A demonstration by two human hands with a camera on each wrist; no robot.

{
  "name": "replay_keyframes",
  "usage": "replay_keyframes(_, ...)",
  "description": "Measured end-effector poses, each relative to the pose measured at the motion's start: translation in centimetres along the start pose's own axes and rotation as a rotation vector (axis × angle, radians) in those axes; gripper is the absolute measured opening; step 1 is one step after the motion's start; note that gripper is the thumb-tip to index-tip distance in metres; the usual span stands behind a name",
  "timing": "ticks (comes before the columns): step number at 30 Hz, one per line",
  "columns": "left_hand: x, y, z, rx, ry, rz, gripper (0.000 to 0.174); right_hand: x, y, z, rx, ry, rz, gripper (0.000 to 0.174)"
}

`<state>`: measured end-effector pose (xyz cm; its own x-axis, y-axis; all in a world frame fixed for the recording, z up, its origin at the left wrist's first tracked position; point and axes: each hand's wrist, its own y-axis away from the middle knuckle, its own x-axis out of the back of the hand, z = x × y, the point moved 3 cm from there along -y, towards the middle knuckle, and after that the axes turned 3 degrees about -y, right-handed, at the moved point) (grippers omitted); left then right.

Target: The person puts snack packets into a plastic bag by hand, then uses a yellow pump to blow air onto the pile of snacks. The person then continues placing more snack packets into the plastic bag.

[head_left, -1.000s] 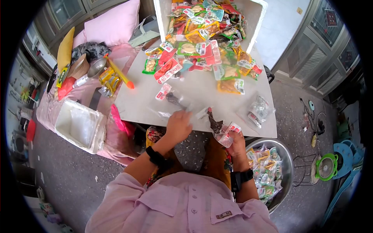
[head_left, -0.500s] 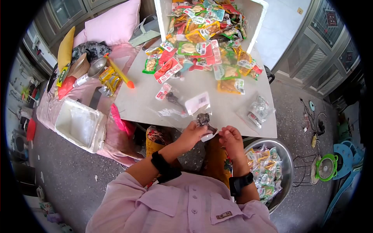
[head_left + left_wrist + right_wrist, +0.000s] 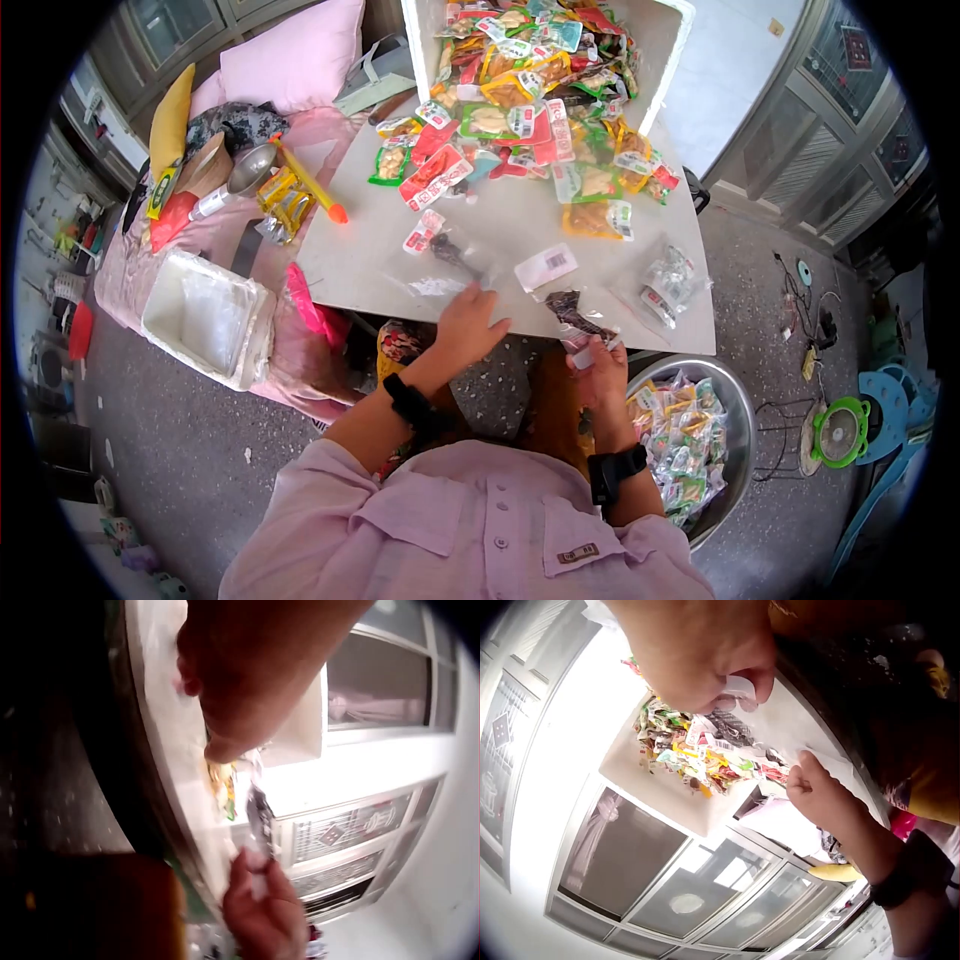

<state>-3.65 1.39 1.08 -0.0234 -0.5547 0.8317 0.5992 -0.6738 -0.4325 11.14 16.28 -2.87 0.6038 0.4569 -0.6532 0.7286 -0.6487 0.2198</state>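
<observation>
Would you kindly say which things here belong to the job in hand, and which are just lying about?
Likely in the job: dark packet in the right hand; colourful packets; metal basin.
Apparently lying about: pink pillow; orange-tipped yellow tube.

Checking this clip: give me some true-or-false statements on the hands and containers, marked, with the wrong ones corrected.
1. The right hand grips a clear packet with dark contents. True.
2. The metal basin stands on the table. False: it is beside the table, on the person's right.
3. The large white box has colourful packets inside and in front. True.
4. Only the right wrist wears a black band. False: the left wrist has a black band too.
</observation>
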Motion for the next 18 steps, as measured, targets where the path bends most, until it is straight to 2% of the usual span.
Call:
replay_keyframes(1,-0.5,0.0,-0.9,0.043,-0.002,-0.038,0.028,0.3,0.0,0.0,0.003,0.034,0.066,0.011)
replay_keyframes(4,-1.7,0.1,-2.8,0.138,0.021,-0.155,0.022,1.1,-0.2,0.4,-0.016,0.062,-0.015,0.011)
replay_keyframes(6,-2.4,0.1,-3.6,0.166,0.066,-0.231,0.018,1.4,0.1,0.8,-0.052,0.107,-0.003,0.011)
replay_keyframes(12,-1.8,-0.6,-2.8,0.125,0.237,-0.07,0.01,-0.6,0.9,1.2,-0.183,0.188,-0.052,0.012)
replay_keyframes(18,-0.7,-0.9,-0.3,0.134,0.072,-0.197,0.011,-2.0,-1.1,1.7,-0.275,0.236,-0.08,0.013)
